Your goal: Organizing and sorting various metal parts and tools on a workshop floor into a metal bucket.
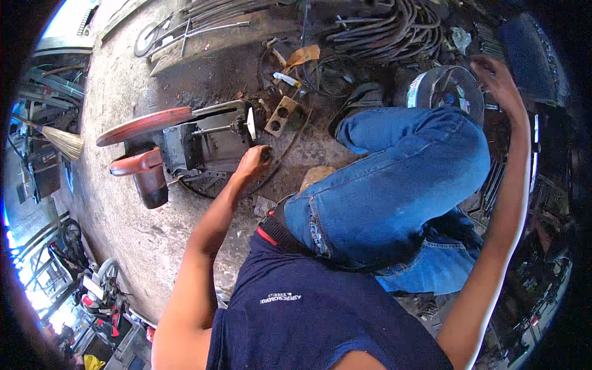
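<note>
On the floor to the left lies a cut-off saw [209,145] with a red blade guard [145,125] and a red-and-black motor housing [148,176]. A metal screw rod [216,129] runs across its base to a pale plate [251,123]. My left hand [251,163] is closed round a dark round-ended piece [266,154] beside the saw's base; most of that piece is hidden by my fingers. My right hand [495,77] is raised at the far right, fingers apart and holding nothing, beside a round tub [447,86] with loose items in it.
A wooden block with two holes [282,116], a white tube [287,79] and an orange-brown scrap [303,55] lie past the saw. Coiled hose [394,31] and long rods [222,7] are at the back. A broom [61,142] and a motorcycle [105,296] stand left.
</note>
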`<state>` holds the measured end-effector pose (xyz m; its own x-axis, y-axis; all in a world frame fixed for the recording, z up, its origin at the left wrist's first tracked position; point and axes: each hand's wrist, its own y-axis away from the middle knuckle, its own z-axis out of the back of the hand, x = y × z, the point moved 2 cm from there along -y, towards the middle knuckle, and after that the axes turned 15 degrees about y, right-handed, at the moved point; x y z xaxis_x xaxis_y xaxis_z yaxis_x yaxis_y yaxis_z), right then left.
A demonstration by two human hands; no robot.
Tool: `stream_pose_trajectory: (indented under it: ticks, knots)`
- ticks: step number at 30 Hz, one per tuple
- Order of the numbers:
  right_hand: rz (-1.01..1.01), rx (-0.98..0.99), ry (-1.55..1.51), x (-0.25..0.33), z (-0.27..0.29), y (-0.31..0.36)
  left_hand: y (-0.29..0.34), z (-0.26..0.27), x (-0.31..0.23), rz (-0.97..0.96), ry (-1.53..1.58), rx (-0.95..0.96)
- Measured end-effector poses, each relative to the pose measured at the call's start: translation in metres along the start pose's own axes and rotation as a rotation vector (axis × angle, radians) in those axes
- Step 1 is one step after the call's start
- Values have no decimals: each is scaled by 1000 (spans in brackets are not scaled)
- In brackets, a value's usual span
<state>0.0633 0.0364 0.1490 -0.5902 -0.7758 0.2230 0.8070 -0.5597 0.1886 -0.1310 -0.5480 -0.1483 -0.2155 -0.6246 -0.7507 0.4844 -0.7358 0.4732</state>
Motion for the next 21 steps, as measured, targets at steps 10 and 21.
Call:
stream_pose_trajectory:
  ticks: [10,21]
  knots:
    - [-87,164,-180,-77,-57,51,-47,13,-76,-125,94,-34]
    - [-70,75,63,-60,-6,67,-118,51,-172,-224,126,-27]
